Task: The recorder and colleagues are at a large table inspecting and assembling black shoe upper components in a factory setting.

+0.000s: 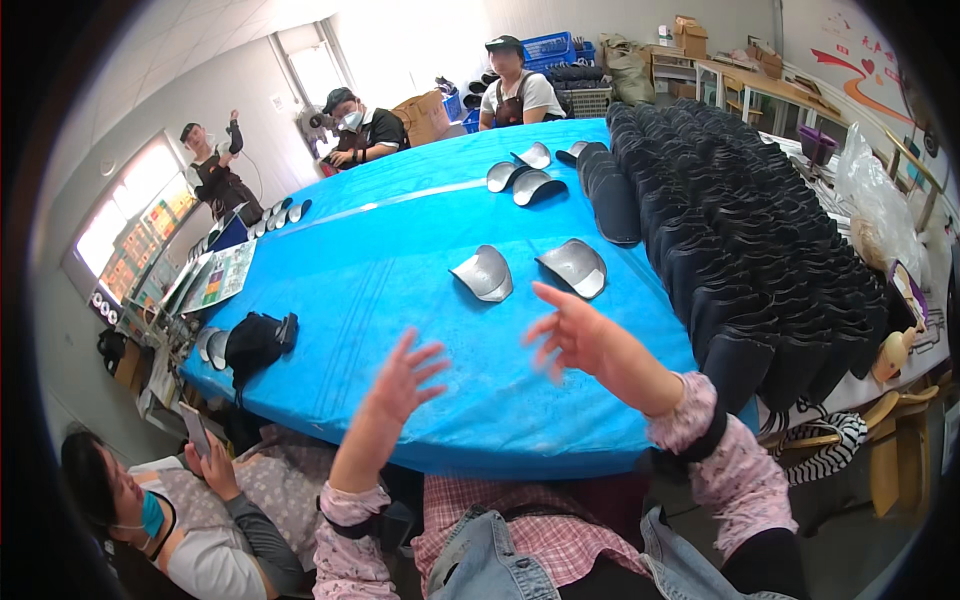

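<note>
Both of my hands are raised over the blue-covered table (350, 335), holding nothing. My left hand (405, 380) has its fingers spread, a little smeared by motion, above bare blue cover. My right hand (572, 335) is open too, its index finger stretched out toward a curved silver-grey piece (578, 268). Whether that finger touches it, I cannot tell. Beside that piece, to its left, lies a second curved silver-grey piece (485, 273). Farther back, a small group of similar curved pieces (538, 187) rests near the end of a row of dark curved pieces (610, 195).
Tall rows of stacked dark curved pieces (735, 240) fill the table's right side. A black cloth item (258, 347) and printed sheets (218, 275) lie at the left. Close on my left sits a person (210, 520) with a phone (195, 430); several others are beyond the table.
</note>
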Motion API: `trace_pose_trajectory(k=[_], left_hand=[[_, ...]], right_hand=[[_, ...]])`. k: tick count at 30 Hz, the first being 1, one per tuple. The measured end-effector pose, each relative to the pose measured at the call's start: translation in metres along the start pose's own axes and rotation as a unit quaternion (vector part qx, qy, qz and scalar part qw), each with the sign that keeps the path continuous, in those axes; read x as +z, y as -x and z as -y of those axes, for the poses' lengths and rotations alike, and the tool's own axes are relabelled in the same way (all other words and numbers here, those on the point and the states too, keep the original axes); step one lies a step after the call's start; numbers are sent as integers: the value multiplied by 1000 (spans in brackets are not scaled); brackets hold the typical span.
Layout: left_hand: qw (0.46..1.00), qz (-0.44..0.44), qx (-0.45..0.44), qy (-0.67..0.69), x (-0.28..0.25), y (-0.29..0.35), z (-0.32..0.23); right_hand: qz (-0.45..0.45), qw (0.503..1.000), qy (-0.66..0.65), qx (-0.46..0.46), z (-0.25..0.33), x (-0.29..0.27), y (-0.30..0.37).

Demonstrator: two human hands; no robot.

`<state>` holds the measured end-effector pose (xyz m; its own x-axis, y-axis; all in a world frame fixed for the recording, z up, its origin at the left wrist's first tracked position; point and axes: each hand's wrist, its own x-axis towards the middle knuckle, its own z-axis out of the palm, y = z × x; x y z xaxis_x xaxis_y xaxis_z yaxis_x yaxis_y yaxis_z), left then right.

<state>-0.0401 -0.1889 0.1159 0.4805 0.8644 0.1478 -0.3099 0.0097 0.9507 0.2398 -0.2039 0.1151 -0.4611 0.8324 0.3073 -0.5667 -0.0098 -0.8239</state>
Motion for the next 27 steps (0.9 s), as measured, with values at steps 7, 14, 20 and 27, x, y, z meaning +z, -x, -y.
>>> trace_pose_trajectory(k=[7,14,20,27], left_hand=[[884,-176,246,357,-118,24,-36],[981,-164,-63,87,-71,3,57],[977,-74,-130,-152,-45,5,84],[971,-32,-117,-206,-45,7,88]], right_hand=[[-304,872,-340,-175,-2,-54,-51],[-286,935,-188,95,-81,-49,-11],[-265,949,-133,109,-124,-28,8],[-245,956,-132,96,-125,-32,15]])
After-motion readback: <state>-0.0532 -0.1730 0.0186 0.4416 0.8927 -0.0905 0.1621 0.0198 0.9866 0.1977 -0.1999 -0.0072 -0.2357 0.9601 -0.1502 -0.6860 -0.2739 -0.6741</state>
